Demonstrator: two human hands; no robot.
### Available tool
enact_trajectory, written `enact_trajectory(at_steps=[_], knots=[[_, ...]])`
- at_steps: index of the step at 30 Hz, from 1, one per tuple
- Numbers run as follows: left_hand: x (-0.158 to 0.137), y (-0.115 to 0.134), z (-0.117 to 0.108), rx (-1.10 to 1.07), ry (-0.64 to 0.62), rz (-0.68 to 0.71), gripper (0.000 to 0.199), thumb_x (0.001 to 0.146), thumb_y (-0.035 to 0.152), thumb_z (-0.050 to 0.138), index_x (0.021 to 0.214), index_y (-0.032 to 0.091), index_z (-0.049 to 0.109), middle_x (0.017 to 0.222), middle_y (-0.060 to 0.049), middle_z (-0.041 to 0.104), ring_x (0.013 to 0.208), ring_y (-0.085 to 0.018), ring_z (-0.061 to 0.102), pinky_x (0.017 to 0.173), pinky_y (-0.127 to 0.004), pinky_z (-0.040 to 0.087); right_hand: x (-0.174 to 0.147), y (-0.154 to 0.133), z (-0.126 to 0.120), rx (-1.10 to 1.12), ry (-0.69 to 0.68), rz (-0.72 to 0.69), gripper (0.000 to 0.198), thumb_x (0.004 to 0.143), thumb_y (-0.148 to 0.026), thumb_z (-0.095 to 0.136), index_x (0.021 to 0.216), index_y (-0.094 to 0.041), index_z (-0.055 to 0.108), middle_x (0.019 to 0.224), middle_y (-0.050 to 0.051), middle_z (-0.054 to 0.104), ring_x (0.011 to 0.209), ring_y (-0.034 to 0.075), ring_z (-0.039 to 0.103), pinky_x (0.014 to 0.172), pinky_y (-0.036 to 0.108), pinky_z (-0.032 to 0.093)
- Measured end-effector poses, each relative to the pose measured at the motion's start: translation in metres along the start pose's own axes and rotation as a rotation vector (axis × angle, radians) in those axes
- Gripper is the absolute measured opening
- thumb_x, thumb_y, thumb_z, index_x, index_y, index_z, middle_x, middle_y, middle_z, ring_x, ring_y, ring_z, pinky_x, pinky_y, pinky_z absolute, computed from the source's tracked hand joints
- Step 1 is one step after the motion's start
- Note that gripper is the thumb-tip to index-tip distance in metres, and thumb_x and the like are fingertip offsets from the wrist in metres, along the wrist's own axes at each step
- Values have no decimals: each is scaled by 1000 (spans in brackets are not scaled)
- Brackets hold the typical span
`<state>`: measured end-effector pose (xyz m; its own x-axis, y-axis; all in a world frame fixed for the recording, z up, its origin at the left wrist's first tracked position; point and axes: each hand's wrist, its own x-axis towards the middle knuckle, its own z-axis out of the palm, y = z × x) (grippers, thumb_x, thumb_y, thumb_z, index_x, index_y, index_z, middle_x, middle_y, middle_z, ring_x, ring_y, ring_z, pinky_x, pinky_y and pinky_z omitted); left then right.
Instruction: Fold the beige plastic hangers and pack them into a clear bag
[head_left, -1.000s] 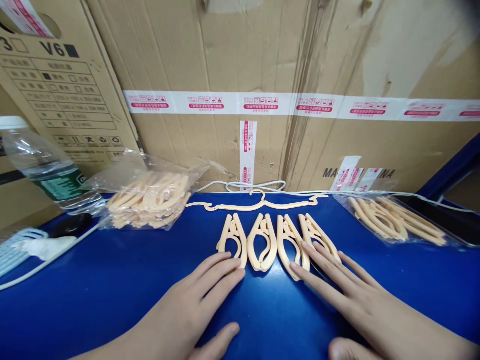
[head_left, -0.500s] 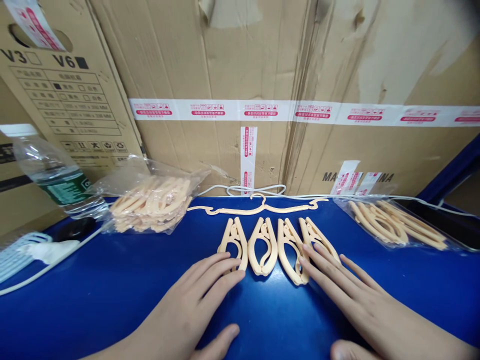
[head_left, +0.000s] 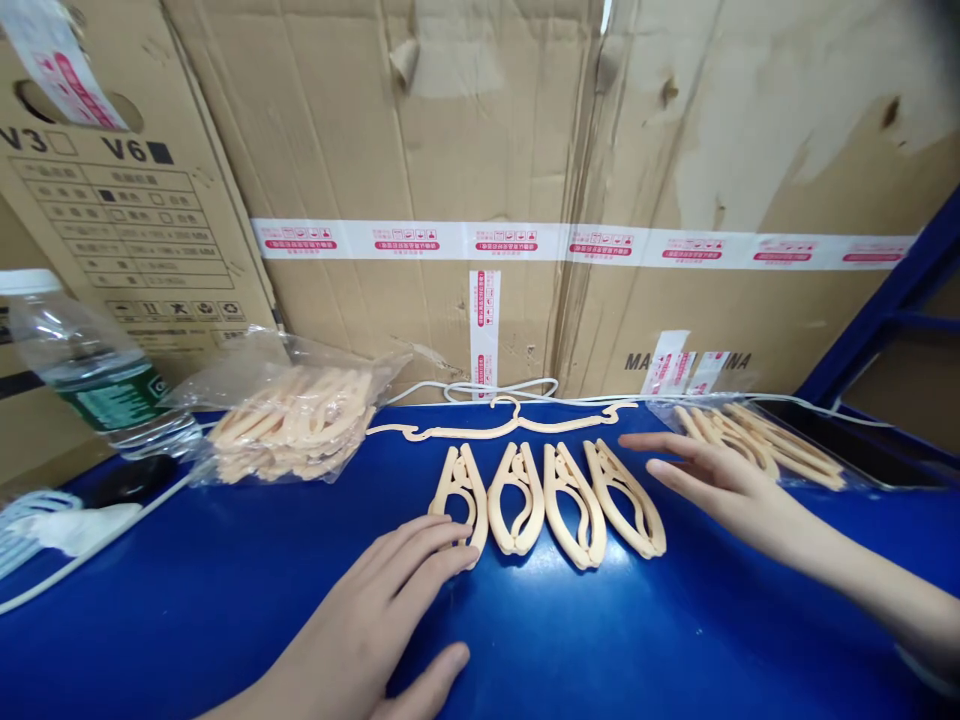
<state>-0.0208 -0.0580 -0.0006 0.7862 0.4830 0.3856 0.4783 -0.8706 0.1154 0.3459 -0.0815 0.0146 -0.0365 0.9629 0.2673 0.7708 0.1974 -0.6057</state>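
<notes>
Right hand (head_left: 724,488), open and empty, leaves the folded hangers (head_left: 555,505) toward the table's (head_left: 592,650) back-right corner, baring two; left hand (head_left: 375,605), loosely spread, touches the leftmost.

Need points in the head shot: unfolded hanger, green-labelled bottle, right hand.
Unfolded hanger (head_left: 517,422): head view, center joint below the hook.
Green-labelled bottle (head_left: 120,398): head view, on its label.
Right hand (head_left: 724,482): head view, back of the hand.
</notes>
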Motion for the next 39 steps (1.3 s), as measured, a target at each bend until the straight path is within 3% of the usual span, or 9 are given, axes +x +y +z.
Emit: enact_trajectory(at_steps=[7, 11, 15, 21, 26, 30, 34, 39], knots=[[0, 2, -2, -8, 23, 2, 42, 86, 26, 58, 128, 23, 56, 135, -9, 61, 125, -26, 57, 104, -39, 51, 35, 35, 6, -192, 0, -132, 38, 95, -37, 44, 121, -16, 63, 124, 14, 67, 116, 30, 62, 97, 48, 54], [-1, 3, -2, -18, 48, 4, 42, 86, 24, 58, 127, 24, 56, 134, -8, 62, 124, -26, 58, 103, -38, 51, 57, 40, 12, -256, 4, -197, 38, 91, -24, 45, 123, -17, 63, 125, 13, 66, 120, 30, 59, 105, 53, 45], [-2, 5, 2, -53, 106, -21, 41, 85, 23, 58, 126, 25, 56, 132, -8, 63, 123, -27, 59, 103, -40, 51, 80, 45, 19, -290, -41, -264, 41, 86, -13, 45, 121, -18, 65, 123, 12, 67, 121, 29, 58, 108, 48, 42], [-1, 4, 0, -55, 97, 1, 41, 83, 22, 59, 125, 25, 57, 131, -7, 64, 120, -26, 60, 102, -37, 52, 95, 43, 21, -321, -78, -302, 26, 89, -18, 48, 105, -15, 68, 107, 15, 69, 105, 28, 63, 97, 45, 48], [0, 3, -6, -46, 84, 3, 40, 84, 24, 59, 124, 25, 57, 131, -7, 64, 119, -26, 61, 98, -36, 55, 92, 29, 6, -325, -177, -292, 16, 87, -22, 51, 79, -17, 64, 80, 9, 68, 75, 23, 64, 72, 35, 51], [-2, 2, -6, -136, 82, -38, 38, 85, 24, 58, 123, 26, 57, 129, -6, 65, 118, -24, 62, 98, -36, 55, 83, 13, -13, -309, -201, -247, 19, 90, -31, 48, 82, -18, 59, 72, 7, 66, 64, 20, 62, 61, 31, 47], [-3, -2, -2, -262, 126, -170, 33, 88, 26, 56, 121, 29, 57, 123, -4, 67, 111, -23, 65, 95, -37, 55, 62, -1, -35, -285, -183, -198, 23, 94, -38, 45, 86, -20, 55, 66, 3, 63, 58, 18, 60, 56, 29, 45], [3, -19, 4, -532, 198, -417, 27, 92, 39, 53, 115, 28, 62, 93, -1, 71, 79, -19, 68, 73, -33, 59, 23, -10, -48, -318, -57, -138, 29, 96, -49, 45, 89, -22, 55, 68, 2, 61, 57, 17, 55, 53, 29, 42]])
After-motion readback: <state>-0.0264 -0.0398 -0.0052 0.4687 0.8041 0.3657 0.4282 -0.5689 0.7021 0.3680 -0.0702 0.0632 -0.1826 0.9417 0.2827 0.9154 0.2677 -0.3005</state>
